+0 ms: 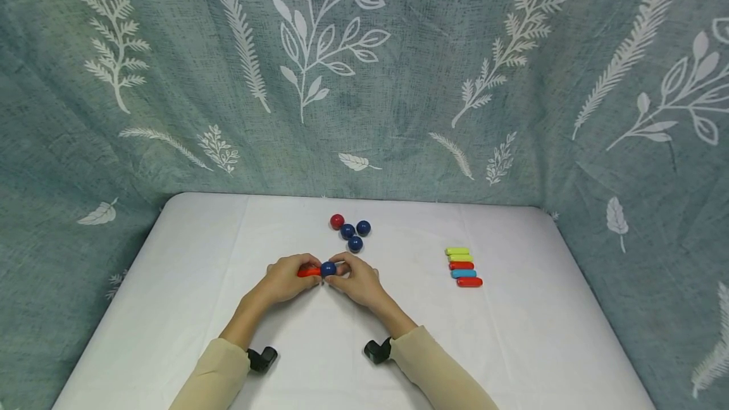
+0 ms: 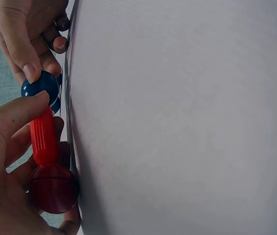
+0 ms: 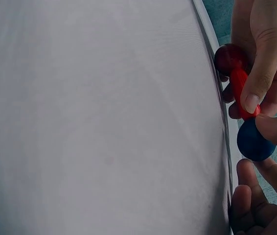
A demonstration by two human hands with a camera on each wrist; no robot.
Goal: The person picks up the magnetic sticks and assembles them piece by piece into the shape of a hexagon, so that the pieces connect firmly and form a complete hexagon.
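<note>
The left grip (image 1: 287, 279) is curled around the red stick (image 2: 43, 139), its thumb lying along the stick up near the blue ball (image 1: 328, 269). The right grip (image 1: 359, 279) pinches that ball between thumb and fingers. At the stick's other end sits a dark red ball (image 2: 54, 190), within the left fingers and hidden from the head view. Stick and blue ball meet between the two hands, seemingly lifted off the counter (image 1: 427, 347); whether the end is fully seated I cannot tell.

The likeliest failure is a slip at this joint. A ball is smooth and round, so a push off the stick's line could roll it out of the pinch or leave it crooked. Twisting or pulling on this end might also work the dark red ball loose, if it is only pressed on. The left thumb lies so near the joint that it could get nipped.

A dropped ball could roll toward the loose red ball (image 1: 337, 221) and three loose blue balls (image 1: 355, 244) just beyond the hands, and scatter them. The five spare sticks (image 1: 464, 274), well off to the right, look safe from a knock.
</note>
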